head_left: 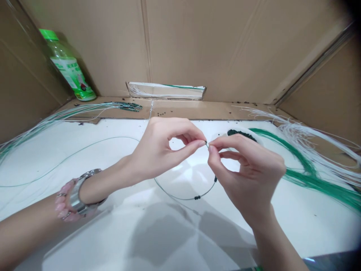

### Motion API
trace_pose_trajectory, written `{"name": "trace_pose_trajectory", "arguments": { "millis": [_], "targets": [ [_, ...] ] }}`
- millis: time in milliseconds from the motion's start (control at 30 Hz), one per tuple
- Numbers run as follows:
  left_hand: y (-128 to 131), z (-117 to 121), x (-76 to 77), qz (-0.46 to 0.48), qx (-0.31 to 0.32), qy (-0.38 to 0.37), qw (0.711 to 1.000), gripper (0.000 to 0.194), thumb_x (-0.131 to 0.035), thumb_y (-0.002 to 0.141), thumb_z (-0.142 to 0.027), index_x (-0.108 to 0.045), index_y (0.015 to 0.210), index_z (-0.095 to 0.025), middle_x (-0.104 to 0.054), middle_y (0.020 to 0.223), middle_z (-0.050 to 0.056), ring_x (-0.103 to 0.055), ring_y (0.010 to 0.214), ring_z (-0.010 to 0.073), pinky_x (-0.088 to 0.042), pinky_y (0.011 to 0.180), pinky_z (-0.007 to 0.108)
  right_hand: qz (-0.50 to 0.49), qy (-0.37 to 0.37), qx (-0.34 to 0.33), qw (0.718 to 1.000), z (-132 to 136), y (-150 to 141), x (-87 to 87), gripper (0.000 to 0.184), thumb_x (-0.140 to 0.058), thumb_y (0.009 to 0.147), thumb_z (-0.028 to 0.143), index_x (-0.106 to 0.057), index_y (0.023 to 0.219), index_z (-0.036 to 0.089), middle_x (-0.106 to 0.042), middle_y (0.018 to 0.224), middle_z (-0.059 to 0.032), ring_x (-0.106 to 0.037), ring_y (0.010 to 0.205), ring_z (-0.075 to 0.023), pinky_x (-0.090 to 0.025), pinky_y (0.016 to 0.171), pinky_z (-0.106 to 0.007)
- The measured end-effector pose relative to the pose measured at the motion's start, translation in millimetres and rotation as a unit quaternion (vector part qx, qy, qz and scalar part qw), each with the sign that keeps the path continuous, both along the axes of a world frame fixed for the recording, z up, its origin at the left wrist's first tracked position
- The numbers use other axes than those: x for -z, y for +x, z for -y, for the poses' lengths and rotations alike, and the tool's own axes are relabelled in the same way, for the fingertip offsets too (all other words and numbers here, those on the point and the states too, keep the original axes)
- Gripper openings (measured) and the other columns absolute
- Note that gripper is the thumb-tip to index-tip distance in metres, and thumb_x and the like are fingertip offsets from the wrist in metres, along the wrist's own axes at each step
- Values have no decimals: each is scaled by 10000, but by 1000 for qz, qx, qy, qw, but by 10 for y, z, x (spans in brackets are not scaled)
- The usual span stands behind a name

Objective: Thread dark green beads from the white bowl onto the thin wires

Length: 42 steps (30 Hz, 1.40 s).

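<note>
My left hand is closed in a pinch on a tiny dark bead. Fingertip to fingertip with it, my right hand pinches a thin green cord that shows in the small gap between the hands. Below them the cord hangs in a loop. Small dark beads sit together on the loop's lower part, with another dark cluster nearer my right hand. Behind the right hand, partly hidden, is a white dish with a heap of dark beads.
A green-capped bottle leans in the back left corner of the cardboard walls. Strung cords lie at the left. Bundles of green cord and white cord lie at the right on the white table.
</note>
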<state>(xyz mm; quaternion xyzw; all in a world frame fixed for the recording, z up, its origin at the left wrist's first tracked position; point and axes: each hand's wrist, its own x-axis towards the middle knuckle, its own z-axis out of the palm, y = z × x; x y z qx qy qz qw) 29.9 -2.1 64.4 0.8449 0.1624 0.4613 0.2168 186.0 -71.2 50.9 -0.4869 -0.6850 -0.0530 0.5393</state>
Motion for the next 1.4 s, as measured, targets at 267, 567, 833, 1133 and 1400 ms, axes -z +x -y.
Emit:
{"name": "trace_pose_trajectory", "arguments": {
  "millis": [267, 567, 833, 1133, 1400],
  "targets": [
    [-9, -34, -4, -33, -22, 58, 998, 90, -626, 821, -106, -673, 755, -145, -694, 692, -6, -615, 617, 76, -498, 603, 174, 8, 2, -19, 1000, -26, 20, 23, 120, -636, 782, 26, -654, 784, 144, -666, 698, 6, -580, 628, -82, -552, 570, -194],
    [-25, -59, -3, -39, -12, -4, 999, 114, -606, 842, -139, -672, 752, -169, -708, 693, -24, -618, 594, 75, -511, 581, 164, -112, -61, -58, 990, -72, 21, 69, 82, -673, 786, 96, -694, 810, 172, -700, 738, 23, -620, 647, -90, -581, 604, -201],
    [-10, -134, 130, -85, -63, 162, 981, 125, -547, 846, -113, -591, 737, -155, -607, 647, -12, -545, 589, 84, -416, 546, 185, -149, -138, -90, 975, -164, 14, 143, 46, -650, 799, 182, -685, 768, 182, -707, 748, 1, -642, 683, -113, -537, 574, -206],
    [19, -135, 188, -69, -63, 89, 992, 104, -559, 809, -121, -560, 711, -154, -591, 650, -21, -518, 574, 80, -408, 535, 181, -134, -272, -143, 942, -240, 127, 103, 39, -620, 700, 138, -614, 667, 157, -643, 690, 2, -617, 672, -121, -488, 530, -191],
    [151, -184, 167, -46, -26, -43, 998, 133, -569, 823, -202, -613, 716, -137, -651, 663, 14, -570, 589, 97, -446, 531, 184, -221, -287, -208, 909, -342, 290, 69, 177, -686, 740, 317, -654, 702, 147, -701, 661, -35, -677, 642, -137, -516, 573, -221]
  ]
}}
